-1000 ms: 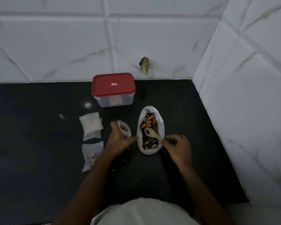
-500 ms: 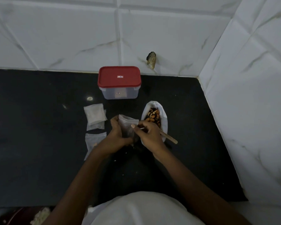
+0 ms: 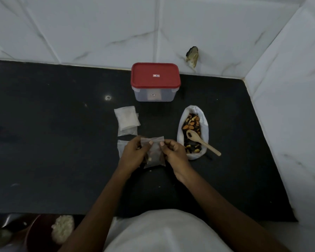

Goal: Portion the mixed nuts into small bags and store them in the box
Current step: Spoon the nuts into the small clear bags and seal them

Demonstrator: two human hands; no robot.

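Head view: both hands pinch one small clear bag just below its top edge, the left hand on its left side and the right hand on its right, thumbs on the near face and the other fingers curled behind. The bag hangs with its long axis running away from the person, mouth toward the wall and a few nuts at its near end. Both forearms converge over the black countertop.

Partly hidden behind the left hand lies one more small bag. Beyond it sits a stack of empty bags, too overlapped to count. To the right, one open white bag of mixed nuts lies lengthwise, with one wooden spoon in it, handle pointing right and nearward. One clear box stands by the wall, its red lid on.
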